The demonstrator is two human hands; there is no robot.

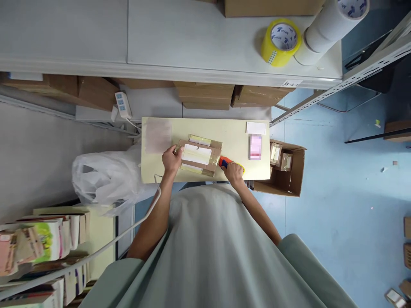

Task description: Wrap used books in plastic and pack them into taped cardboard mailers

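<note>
A small flat cardboard parcel (215,150) with a white label and shiny strips of tape lies slightly tilted on the pale yellow table (234,128). My left hand (172,160) grips its left end, thumb on top and fingers at the edge. My right hand (233,172) is wrapped round the handle of a red and blue tape dispenser (224,161), with a bit of yellow showing by the knuckles. The dispenser's red front end is at the parcel's right edge; whether it touches the cardboard I cannot tell.
A white slip (256,127) and a blurred pink item (255,146) lie at the table's right. Beside it stands an open carton (296,173) holding small parcels. A shelf (192,42) above bears a yellow tape roll (272,53) and white rolls (330,25). Left are a plastic bag (102,175) and books (61,239).
</note>
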